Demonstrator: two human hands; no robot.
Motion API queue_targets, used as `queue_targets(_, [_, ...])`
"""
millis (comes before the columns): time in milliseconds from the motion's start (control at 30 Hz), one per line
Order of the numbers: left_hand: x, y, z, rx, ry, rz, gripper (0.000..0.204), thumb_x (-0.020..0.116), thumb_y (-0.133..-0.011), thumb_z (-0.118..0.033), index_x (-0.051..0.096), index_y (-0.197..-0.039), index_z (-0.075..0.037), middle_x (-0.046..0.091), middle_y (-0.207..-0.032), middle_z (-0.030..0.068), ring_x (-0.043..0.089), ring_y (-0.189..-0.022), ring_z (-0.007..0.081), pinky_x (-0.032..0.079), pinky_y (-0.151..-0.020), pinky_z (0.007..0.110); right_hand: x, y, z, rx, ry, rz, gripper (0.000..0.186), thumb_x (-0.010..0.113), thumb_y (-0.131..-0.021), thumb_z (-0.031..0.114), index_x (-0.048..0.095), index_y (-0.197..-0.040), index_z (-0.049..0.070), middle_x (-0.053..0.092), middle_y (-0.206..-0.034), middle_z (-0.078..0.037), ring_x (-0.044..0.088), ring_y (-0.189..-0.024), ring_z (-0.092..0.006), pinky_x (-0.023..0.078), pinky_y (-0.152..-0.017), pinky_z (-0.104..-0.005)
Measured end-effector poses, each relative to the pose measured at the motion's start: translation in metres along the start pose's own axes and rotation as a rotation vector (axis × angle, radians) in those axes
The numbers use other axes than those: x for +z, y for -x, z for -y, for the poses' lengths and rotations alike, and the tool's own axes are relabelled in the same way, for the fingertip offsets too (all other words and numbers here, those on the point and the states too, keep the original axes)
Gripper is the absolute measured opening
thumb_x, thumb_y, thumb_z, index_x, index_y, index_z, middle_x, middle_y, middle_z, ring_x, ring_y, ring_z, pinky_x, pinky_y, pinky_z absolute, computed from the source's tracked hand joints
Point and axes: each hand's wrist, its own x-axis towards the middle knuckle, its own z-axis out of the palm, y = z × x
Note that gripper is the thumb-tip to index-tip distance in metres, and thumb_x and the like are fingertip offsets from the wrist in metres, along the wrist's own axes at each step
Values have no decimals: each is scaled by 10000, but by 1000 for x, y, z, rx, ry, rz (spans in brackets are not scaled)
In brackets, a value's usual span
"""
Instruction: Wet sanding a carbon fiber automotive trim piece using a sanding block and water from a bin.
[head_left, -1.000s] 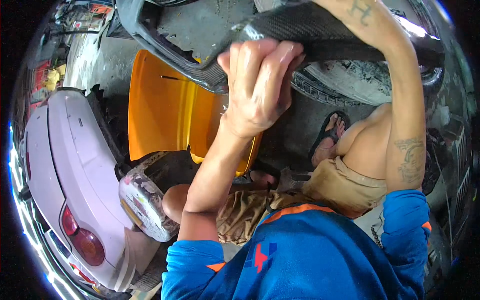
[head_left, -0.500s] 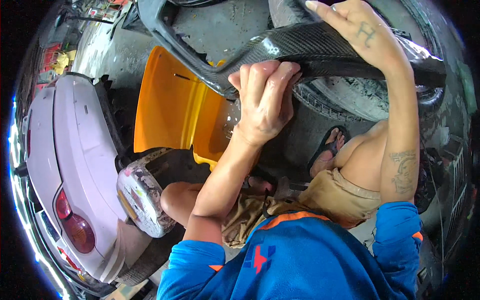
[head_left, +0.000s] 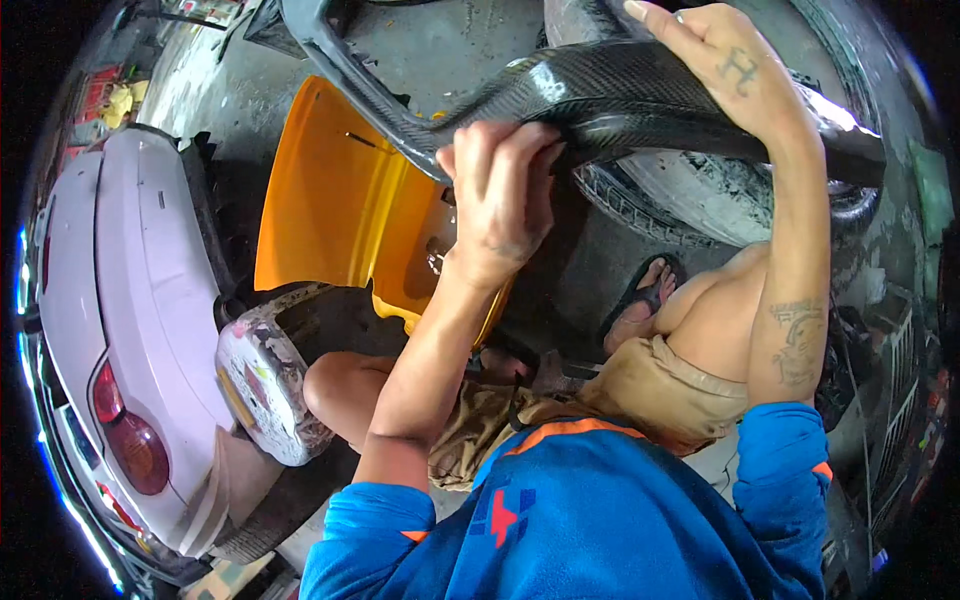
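A long, curved, glossy black carbon-fibre car part [head_left: 610, 85] spans the top of the view, bending away to the far left. My right hand [head_left: 740, 75] grips its right portion from above, thumb stretched along the far side and the other fingers hidden. Against the part's near edge, my left hand [head_left: 500, 190] is closed with curled fingers, slightly blurred. Whatever those fingertips may hold is out of sight.
Below the part stands a yellow-orange panel or bin [head_left: 320, 200]. A tyre [head_left: 640, 205] lies under its right side. At left are a white car bumper [head_left: 160, 250] with a red tail light and a paint-stained stool [head_left: 265, 385]. My sandalled foot [head_left: 645, 295] rests on the floor.
My left hand has slid left along the part's near edge, still closed. My right hand keeps its place on the part. The whole view has shifted slightly.
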Motion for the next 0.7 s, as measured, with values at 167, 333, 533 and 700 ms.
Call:
queue_targets(167, [-5,-6,-10,32,31,-62,291,774,-754,42,665,-1006,-55,669,-919,64,604,-843,248,444,-799,360,2,-2,-9,-53,35,-23,630,570,-1011,399,417,-599,-51,223,-559,-79,252,-487,-149,270,-458,-387])
queue_targets(333, [15,-20,-8,126,49,-16,344,756,-712,-1,689,-1040,-81,591,-935,39,567,-801,214,344,-746,326,-2,0,1,3,82,-36,627,571,-1009,400,416,-610,-58,219,-572,-100,256,-499,-144,279,-461,-391])
queue_targets(533, [1,-1,1,41,41,-72,286,762,-744,-7,681,-1008,-84,611,-910,37,563,-799,213,351,-753,322,-1,1,5,23,60,-10,630,589,-1005,396,428,-591,-51,227,-555,-65,267,-497,-112,274,-454,-381])
queue_targets(700, [19,-28,-15,164,52,-17,298,692,-754,-137,685,-1048,-87,594,-966,33,559,-844,201,332,-780,354,4,-1,-5,16,50,-82,632,605,-1000,403,441,-587,-47,243,-553,-39,275,-511,-93,272,-451,-373])
